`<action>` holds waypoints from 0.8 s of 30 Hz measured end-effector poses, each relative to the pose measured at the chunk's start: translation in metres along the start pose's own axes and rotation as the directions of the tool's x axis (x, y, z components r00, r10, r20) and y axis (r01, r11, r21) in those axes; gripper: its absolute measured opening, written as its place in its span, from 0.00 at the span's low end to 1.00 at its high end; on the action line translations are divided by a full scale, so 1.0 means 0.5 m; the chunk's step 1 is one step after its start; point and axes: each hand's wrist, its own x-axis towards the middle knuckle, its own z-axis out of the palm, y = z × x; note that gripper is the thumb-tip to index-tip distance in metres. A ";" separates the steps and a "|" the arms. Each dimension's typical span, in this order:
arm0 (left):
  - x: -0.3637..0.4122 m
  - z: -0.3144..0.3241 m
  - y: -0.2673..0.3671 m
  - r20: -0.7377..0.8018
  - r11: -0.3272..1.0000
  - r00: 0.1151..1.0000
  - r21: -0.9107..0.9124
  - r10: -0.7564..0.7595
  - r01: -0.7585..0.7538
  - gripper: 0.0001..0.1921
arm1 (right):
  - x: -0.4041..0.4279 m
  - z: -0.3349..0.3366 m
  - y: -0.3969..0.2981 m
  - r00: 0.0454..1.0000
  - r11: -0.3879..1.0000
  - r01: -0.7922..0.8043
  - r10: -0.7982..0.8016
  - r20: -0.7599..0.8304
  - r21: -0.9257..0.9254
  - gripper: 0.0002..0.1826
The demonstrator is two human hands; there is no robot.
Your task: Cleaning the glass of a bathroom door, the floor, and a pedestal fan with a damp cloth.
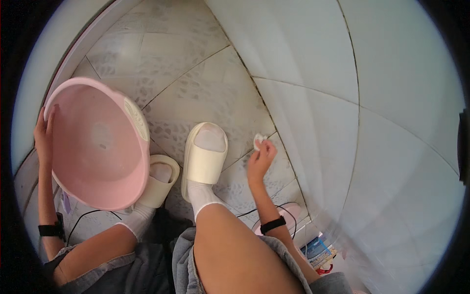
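My left hand (45, 136) grips the rim of a pink plastic washbasin (99, 147) at the left, thumb inside and fingers round the outer edge. The basin is tilted, its inside facing me, with a cream grip panel (136, 118) on its far side. Near the wall on the right, my right hand (262, 161) pinches a small crumpled white piece (259, 139), a tissue or cloth; which one I cannot tell. That hand is low over the tiled floor, slightly blurred. Whether the white piece touches the floor is not clear.
Cream slippers (202, 167) with white socks are on my feet, one partly behind the basin. A white tiled wall (312, 92) rises at the right. Black cable (82, 217), a second pink basin (292, 213) and packaged items (317, 251) lie nearer me.
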 end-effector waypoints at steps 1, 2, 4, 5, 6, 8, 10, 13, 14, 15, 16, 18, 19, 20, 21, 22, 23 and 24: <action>-0.005 0.002 0.014 -0.006 0.999 1.000 0.047 -0.026 0.026 0.26 | -0.027 -0.004 -0.006 0.995 0.994 0.065 -0.059 0.075 -0.086 0.17; -0.008 0.007 0.020 -0.010 0.994 0.999 0.091 -0.051 0.051 0.26 | -0.059 -0.010 -0.013 0.982 0.976 0.136 -0.110 0.153 -0.170 0.16; 0.004 -0.049 0.006 0.010 0.998 0.999 0.034 -0.047 0.047 0.26 | -0.138 -0.010 -0.041 0.889 0.947 0.311 -0.261 0.377 -0.078 0.15; 0.007 -0.055 -0.005 0.043 0.997 0.998 -0.053 -0.045 0.047 0.26 | -0.148 -0.016 -0.029 0.888 0.947 0.311 -0.259 0.380 -0.082 0.15; 0.011 -0.055 0.000 0.055 0.998 0.997 -0.002 -0.060 0.060 0.26 | -0.151 -0.021 -0.023 0.849 0.938 0.347 -0.315 0.423 0.000 0.15; 0.020 -0.040 -0.036 0.062 1.000 0.998 -0.014 -0.017 0.018 0.25 | -0.144 -0.028 -0.004 0.808 0.924 0.373 -0.370 0.458 0.089 0.14; 0.023 -0.045 -0.037 0.064 1.000 0.998 -0.015 0.027 -0.026 0.25 | -0.096 -0.030 0.017 0.783 0.938 0.347 -0.275 0.558 -0.024 0.16; 0.004 0.011 -0.006 0.076 0.995 0.996 -0.082 0.056 -0.049 0.25 | 0.027 -0.027 0.011 0.949 0.966 0.184 -0.126 0.289 -0.183 0.16; 0.004 -0.025 0.010 0.051 0.996 0.997 -0.070 0.064 -0.060 0.25 | 0.046 -0.002 -0.012 0.940 0.966 0.240 -0.206 0.272 -0.096 0.18; 0.004 -0.057 0.021 0.028 0.996 0.997 -0.060 0.072 -0.070 0.24 | 0.061 0.020 -0.037 0.926 0.955 0.296 -0.284 0.247 -0.010 0.19; -0.003 -0.005 0.004 0.038 0.993 0.998 -0.106 0.059 -0.055 0.24 | 0.090 0.014 -0.037 0.920 0.946 0.321 -0.299 0.254 -0.051 0.19; 0.000 0.016 -0.001 -0.021 0.974 0.996 -0.207 0.091 -0.094 0.24 | 0.135 0.021 -0.070 0.882 0.926 0.379 -0.364 0.298 0.009 0.20; 0.002 0.018 -0.008 -0.017 0.975 0.996 -0.204 0.086 -0.087 0.24 | 0.152 0.039 -0.084 0.868 0.908 0.416 -0.410 0.281 0.038 0.21; 0.013 -0.028 -0.012 0.006 0.996 0.999 -0.071 0.050 -0.050 0.23 | 0.162 0.070 -0.124 0.857 0.893 0.438 -0.449 0.252 0.100 0.22; 0.020 -0.071 -0.012 0.025 0.998 1.000 0.066 0.012 -0.013 0.23 | 0.169 0.097 -0.164 0.846 0.888 0.435 -0.460 0.271 0.148 0.22; 0.019 -0.044 -0.036 0.035 0.999 0.999 0.040 0.007 -0.009 0.23 | 0.191 0.107 -0.195 0.824 0.877 0.460 -0.480 0.301 0.137 0.21; 0.022 -0.024 -0.048 0.083 0.999 0.996 0.026 0.034 -0.036 0.23 | 0.209 0.125 -0.217 0.805 0.864 0.486 -0.500 0.319 0.131 0.22; 0.031 -0.100 -0.033 0.106 0.993 0.992 0.095 0.063 -0.073 0.22 | 0.214 0.159 -0.272 0.797 0.856 0.476 -0.517 0.313 0.202 0.23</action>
